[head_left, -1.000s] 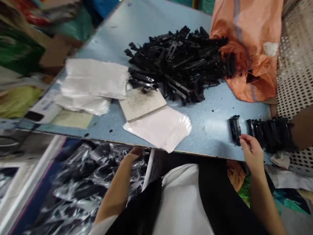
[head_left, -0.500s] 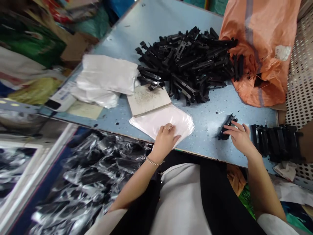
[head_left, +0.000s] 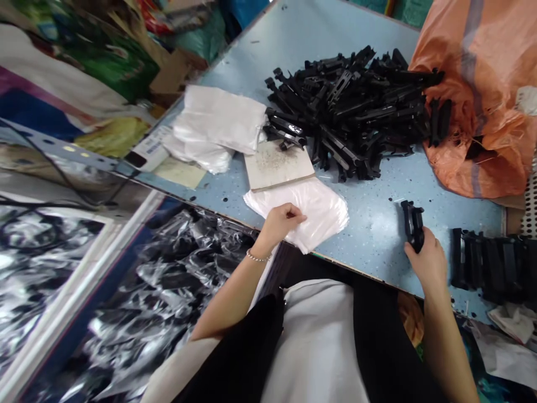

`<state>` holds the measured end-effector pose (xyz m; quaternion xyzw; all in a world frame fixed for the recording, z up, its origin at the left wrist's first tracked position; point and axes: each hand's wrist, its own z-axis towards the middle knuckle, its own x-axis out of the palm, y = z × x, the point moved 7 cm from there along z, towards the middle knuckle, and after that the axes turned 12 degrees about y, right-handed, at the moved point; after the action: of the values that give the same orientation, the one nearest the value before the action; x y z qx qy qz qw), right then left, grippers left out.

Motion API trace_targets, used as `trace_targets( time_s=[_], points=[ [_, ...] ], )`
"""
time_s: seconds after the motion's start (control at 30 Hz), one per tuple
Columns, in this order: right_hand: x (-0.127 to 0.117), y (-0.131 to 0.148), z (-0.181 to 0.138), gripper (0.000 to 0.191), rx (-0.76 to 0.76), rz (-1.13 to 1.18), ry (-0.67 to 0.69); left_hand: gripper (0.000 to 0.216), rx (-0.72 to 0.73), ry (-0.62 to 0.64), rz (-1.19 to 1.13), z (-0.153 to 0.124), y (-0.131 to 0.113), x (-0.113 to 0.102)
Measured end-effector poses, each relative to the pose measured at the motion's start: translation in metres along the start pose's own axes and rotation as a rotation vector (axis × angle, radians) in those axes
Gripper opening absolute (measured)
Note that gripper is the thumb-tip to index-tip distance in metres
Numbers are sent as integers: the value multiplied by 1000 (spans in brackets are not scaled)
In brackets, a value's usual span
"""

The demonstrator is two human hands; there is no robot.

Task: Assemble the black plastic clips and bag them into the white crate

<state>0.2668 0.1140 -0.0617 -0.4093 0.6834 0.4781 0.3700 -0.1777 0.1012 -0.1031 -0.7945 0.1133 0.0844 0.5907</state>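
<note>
My left hand (head_left: 280, 223) pinches the top sheet of a small stack of clear plastic bags (head_left: 321, 211) lying at the near edge of the light blue table (head_left: 373, 224). My right hand (head_left: 424, 258) is closed round the lower end of a black plastic part (head_left: 411, 223) that rests on the table. A neat row of the same black parts (head_left: 490, 264) stands just right of that hand. A big loose heap of black plastic parts (head_left: 356, 112) lies farther back on the table.
An orange woven sack (head_left: 482, 101) lies open at the back right beside the heap. A flat beige board (head_left: 279, 165) and a pile of white bags (head_left: 218, 129) sit left of the heap. Below the table's left edge lies a bin of bagged dark items (head_left: 159, 291).
My left hand came up from under the table onto the clear bags and now pinches the top one. My right hand has closed on the single black part and turned it upright.
</note>
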Motion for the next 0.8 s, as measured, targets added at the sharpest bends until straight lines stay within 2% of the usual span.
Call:
trace_targets(
  time_s=[0.07,0.1,0.13,0.2,0.27,0.3,0.37,0.43,0.5,0.57,0.63,0.73,0.8],
  points=[
    [4,7,0,66,7,395,64,19,-31,4,-154,1,6,-4],
    [13,18,-3,63,-11,644,152,20,-27,-10,-191,1,8,-6],
    [27,37,-9,60,-38,895,279,21,-12,-27,-195,1,8,-6],
    [62,90,-29,52,-88,1294,639,17,40,-45,-102,0,4,-6],
    [99,143,-56,42,-83,1479,1015,6,129,-54,101,-1,-5,-7],
    [115,164,-67,38,-55,1519,1160,12,185,-72,226,-3,-11,-8],
    [142,189,-77,33,30,1570,1285,30,291,-120,462,-9,-23,-12],
    [158,201,-74,34,79,1605,1306,42,371,-135,627,-21,-35,-12],
    [165,209,-67,39,42,1591,1300,49,468,-98,704,-38,-47,-3],
    [166,212,-54,44,-64,1479,1172,54,608,-31,705,-59,-61,15],
    [163,214,-44,42,-156,1347,966,60,714,57,675,-79,-71,37],
    [152,215,-42,37,-282,1142,735,71,717,196,641,-88,-70,63],
    [144,217,-49,46,-403,991,709,71,667,207,639,-84,-63,67]
  ],
)
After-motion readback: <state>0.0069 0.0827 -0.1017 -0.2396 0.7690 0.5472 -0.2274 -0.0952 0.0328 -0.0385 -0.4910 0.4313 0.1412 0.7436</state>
